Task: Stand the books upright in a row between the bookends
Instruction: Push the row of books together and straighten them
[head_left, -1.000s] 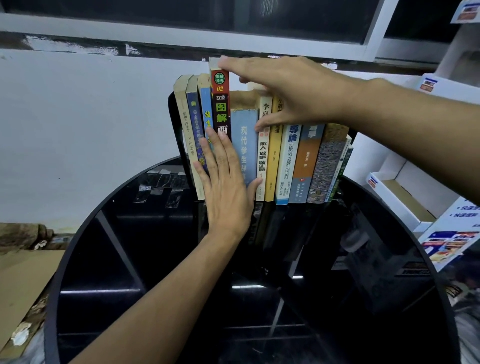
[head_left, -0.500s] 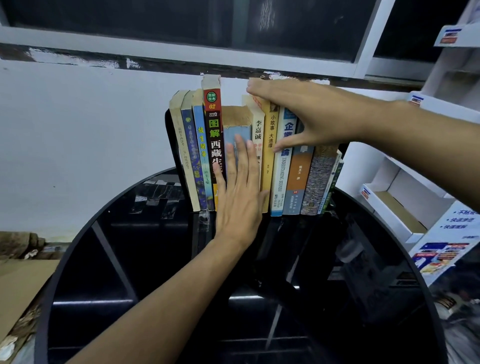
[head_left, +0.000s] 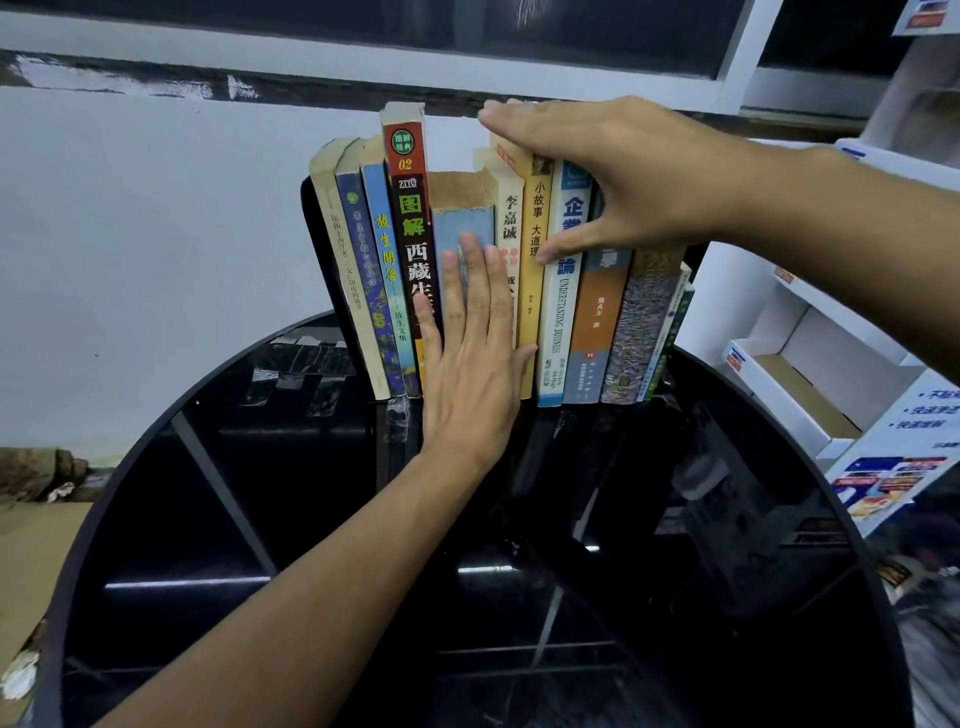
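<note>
Evidently most of the job is done: about a dozen books are stood upright, spines outward, in one row at the far side of the round black table. The row is closed on its left by a black bookend. A dark edge is glimpsed past the last book on the right, but whether it is the second bookend cannot be told. The books at the left end are tilted slightly and the spines are not flush, so only squaring up and tightening is judged to be left.

The left hand is laid flat, fingers straight and together, against the spine of the pale blue book and its neighbours. The right hand is spread across the tops of the middle books, with its thumb pressed to the spines below; nothing is pinched.

Several spines can be read:
- "02" and "图解 西藏生" are printed on the tall red-and-black book.
- "放生文集" is printed on the blue book.
- "李嘉诚" is printed on the cream book.
- "小故事 大道理" is printed on the yellow book.
- "UNDERSTANDING BUSINESS" is printed on the white book.

The other titles are covered or too small.
</note>
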